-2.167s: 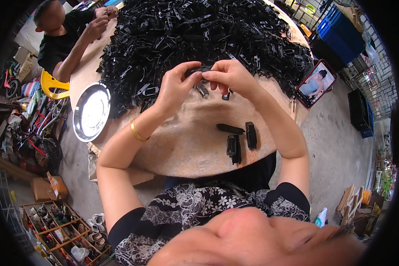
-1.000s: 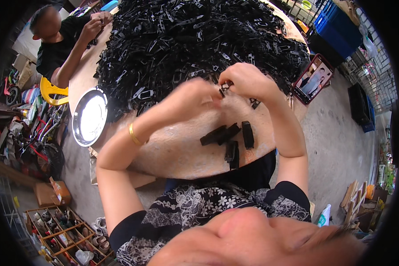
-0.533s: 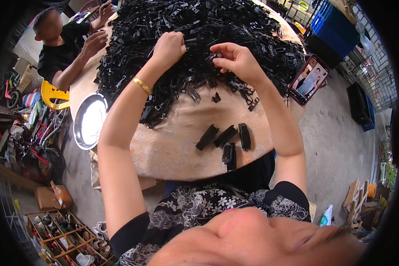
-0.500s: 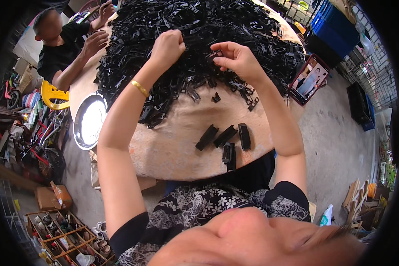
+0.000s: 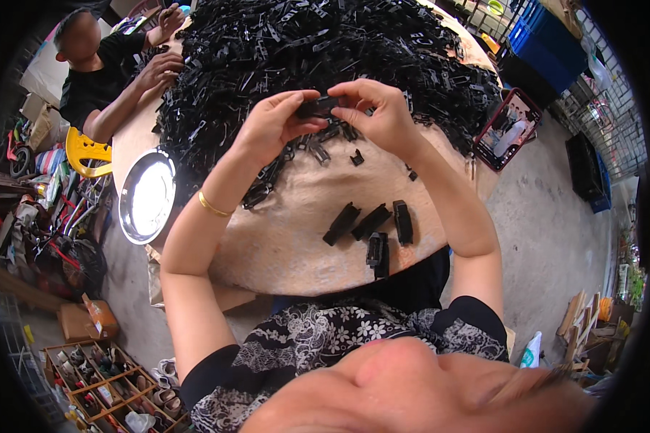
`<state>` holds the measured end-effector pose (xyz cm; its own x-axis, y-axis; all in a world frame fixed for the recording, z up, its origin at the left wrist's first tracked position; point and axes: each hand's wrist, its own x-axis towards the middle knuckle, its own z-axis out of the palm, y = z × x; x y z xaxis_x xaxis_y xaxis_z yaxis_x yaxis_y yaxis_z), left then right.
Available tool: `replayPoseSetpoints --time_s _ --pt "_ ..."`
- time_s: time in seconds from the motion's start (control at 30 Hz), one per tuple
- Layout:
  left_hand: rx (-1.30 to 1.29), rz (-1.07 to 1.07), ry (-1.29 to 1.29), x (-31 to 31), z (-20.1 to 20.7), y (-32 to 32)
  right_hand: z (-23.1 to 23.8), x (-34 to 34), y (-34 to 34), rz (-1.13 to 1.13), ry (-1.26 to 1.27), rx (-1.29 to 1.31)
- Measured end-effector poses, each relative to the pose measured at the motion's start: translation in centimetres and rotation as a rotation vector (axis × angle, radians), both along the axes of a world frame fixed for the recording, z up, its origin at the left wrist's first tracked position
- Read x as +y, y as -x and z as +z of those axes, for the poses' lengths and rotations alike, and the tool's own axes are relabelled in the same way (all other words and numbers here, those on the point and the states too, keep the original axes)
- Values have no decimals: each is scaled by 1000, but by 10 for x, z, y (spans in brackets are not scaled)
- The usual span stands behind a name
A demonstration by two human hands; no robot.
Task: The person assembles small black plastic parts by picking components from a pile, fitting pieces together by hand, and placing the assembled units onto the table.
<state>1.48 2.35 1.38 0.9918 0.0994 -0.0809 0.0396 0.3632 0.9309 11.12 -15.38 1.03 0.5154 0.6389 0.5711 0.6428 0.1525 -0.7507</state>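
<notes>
Left hand (image 5: 271,128) and right hand (image 5: 384,119) raised together, each in a part-closed pinch — thumb against fingers — gripping opposite ends of one dark, oblong black plastic piece (image 5: 315,108). Piece sits above the near edge of a broad heap of small glossy black plastic parts (image 5: 325,47); its fine detail is too small to tell. Heap covers the far part of a round, tan-topped table (image 5: 289,252). Nearer the front edge: a group of elongated black plastic blocks (image 5: 341,224), well apart from both hands.

Containers: round, shiny metal tray (image 5: 126,195) left of the heap — glare hides its base, contents cannot be told. Brown wooden compartmented rack (image 5: 105,383), lower left: shoes in its cells. Blue plastic crate (image 5: 545,43), upper right: contents not discernible.
</notes>
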Motion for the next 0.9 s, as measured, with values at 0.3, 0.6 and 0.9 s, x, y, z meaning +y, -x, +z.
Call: replayPoseSetpoints --time_s 0.3,0.6,0.9 --pt "-76 84 -206 -15 0 8 4 0 7 -72 28 -179" --pt "-91 59 -169 -13 -4 13 -3 5 10 -155 -8 -483" --pt "-214 29 -147 -2 -5 7 -8 13 9 -167 -27 -493"
